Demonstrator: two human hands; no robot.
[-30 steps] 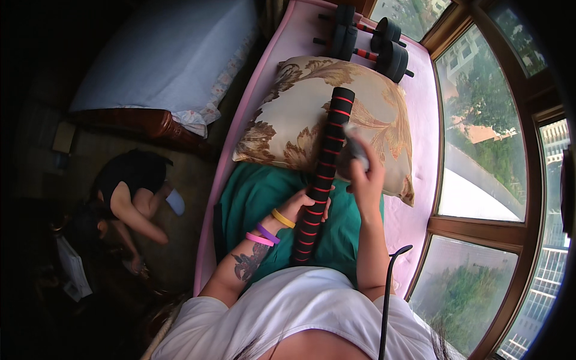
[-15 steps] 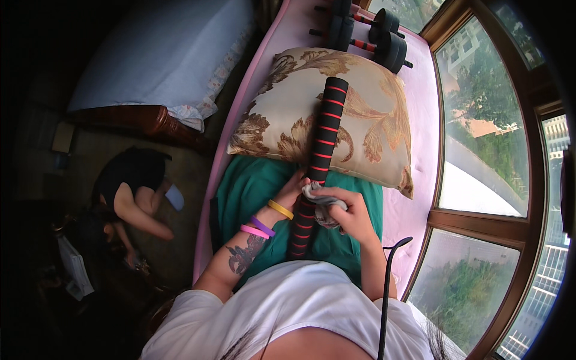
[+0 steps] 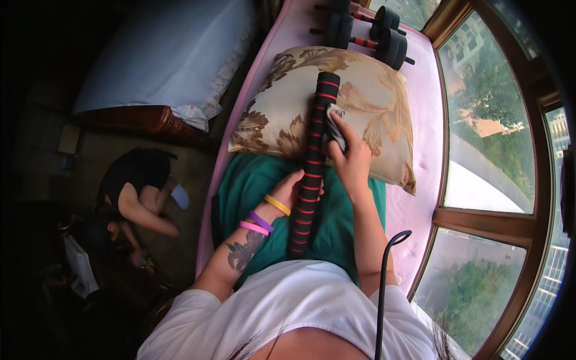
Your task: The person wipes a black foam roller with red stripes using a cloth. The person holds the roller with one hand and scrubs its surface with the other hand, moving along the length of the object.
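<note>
a person in a white top leans over a pink window seat (image 3: 414,204), working on a long black foam bar with red rings (image 3: 311,168). the bar runs near to far down the middle of the scene, its near end over a green cushion (image 3: 252,180) and its far end resting on a beige cushion with a brown leaf pattern (image 3: 372,102).

the left hand (image 3: 292,187) is closed around the bar about halfway along its length, from the bar's left side; the wrist carries a yellow band (image 3: 277,204), a purple band (image 3: 261,221) and a pink band (image 3: 254,228), with a tattoo on the forearm below them. the right hand (image 3: 350,155) is closed on a small grey cloth (image 3: 333,123) and presses it against the right side of the bar, further along than the left hand and over the patterned cushion.

at the far end of the seat lie dumbbells (image 3: 384,42) with dark round weights and red-banded handles, well apart from the bar. a thin black cable (image 3: 384,282) curves up just right of the right forearm. a curved wooden window frame (image 3: 480,216) lines the right side, with trees and buildings beyond the glass.

on the left, on the dim floor, a second person in a black top (image 3: 135,186) crouches low, near a bed with a pale cover (image 3: 162,60).
</note>
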